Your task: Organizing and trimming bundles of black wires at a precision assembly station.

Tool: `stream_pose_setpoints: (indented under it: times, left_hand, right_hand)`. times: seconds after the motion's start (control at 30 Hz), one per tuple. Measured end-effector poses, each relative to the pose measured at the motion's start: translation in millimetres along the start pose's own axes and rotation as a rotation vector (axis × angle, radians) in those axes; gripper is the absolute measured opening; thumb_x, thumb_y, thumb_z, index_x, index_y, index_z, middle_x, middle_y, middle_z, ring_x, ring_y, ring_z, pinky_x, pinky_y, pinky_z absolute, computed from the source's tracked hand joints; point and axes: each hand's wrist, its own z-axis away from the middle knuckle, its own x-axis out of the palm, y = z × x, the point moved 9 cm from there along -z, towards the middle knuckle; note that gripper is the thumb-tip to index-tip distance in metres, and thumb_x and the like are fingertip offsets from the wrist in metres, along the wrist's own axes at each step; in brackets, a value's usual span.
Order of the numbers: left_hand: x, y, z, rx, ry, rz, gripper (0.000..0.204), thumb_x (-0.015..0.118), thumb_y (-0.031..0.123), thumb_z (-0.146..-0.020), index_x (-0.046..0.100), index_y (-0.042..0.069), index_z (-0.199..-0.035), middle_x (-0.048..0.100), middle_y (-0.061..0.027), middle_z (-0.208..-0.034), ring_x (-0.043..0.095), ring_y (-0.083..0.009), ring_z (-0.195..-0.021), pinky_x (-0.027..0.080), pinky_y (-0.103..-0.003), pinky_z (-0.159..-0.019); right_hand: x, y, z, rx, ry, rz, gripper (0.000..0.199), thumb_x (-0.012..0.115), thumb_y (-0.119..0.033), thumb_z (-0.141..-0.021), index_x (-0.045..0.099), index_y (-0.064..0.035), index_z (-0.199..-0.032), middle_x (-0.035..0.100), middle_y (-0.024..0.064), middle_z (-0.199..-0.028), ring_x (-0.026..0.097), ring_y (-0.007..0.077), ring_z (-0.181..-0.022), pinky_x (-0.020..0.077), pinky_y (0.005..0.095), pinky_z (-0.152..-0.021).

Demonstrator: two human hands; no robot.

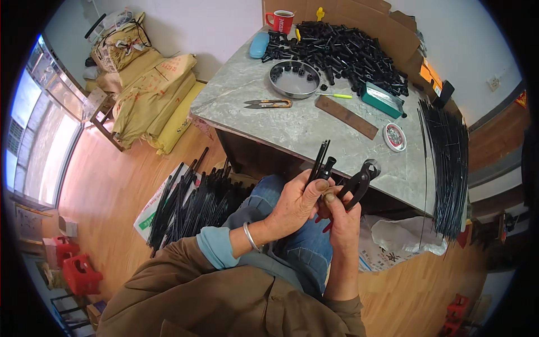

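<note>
My left hand [300, 199] is closed round several thin black rods [319, 156] and a short black tubular piece [328, 165], which stick up above the thumb. Close against it, my right hand [343, 219] grips a pair of pincers [357, 184], their dark jaws pointing up and away and a bit of red handle showing below. The fingers of both hands meet in front of my knees, so whatever lies between the fingertips is hidden. The near edge of the stone-patterned table [281, 126] lies just beyond the hands.
A heap of black tubular parts [348, 53] covers the table's back, with a metal bowl [294, 78], thread snips [268, 104], a brown bar [346, 117] and a teal box [382, 100] nearer. Long black rods [446, 168] line the right edge; more rods [196, 199] lie below left.
</note>
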Motion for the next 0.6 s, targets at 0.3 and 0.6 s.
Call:
stream_pose_setpoints:
  times: [0.3, 0.6]
  left_hand:
    - [-0.9, 5.8, 4.6, 0.014, -0.001, -0.047, 0.044, 0.055, 0.044, -0.094, 0.056, 0.000, -0.098, 0.051, 0.0007, -0.071, 0.044, -0.0035, -0.052, 0.036, -0.020, -0.046]
    - [12.1, 6.8, 9.5, 0.063, -0.006, -0.197, 0.053, 0.052, 0.054, -0.091, 0.057, 0.001, -0.088, 0.046, 0.0004, -0.068, 0.042, -0.0046, -0.054, 0.036, -0.023, -0.048]
  right_hand:
    - [-4.7, -1.6, -8.2, -0.031, 0.142, 0.002, 0.016, 0.051, -0.014, -0.094, 0.058, -0.0015, -0.087, 0.051, -0.0002, -0.065, 0.045, 0.0079, -0.054, 0.0363, 0.0227, -0.047]
    - [-14.0, -26.1, -2.8, -0.331, 0.376, 0.268, 0.018, 0.061, -0.019, -0.093, 0.058, -0.0015, -0.094, 0.055, -0.0005, -0.078, 0.048, 0.0045, -0.065, 0.0384, 0.0196, -0.053]
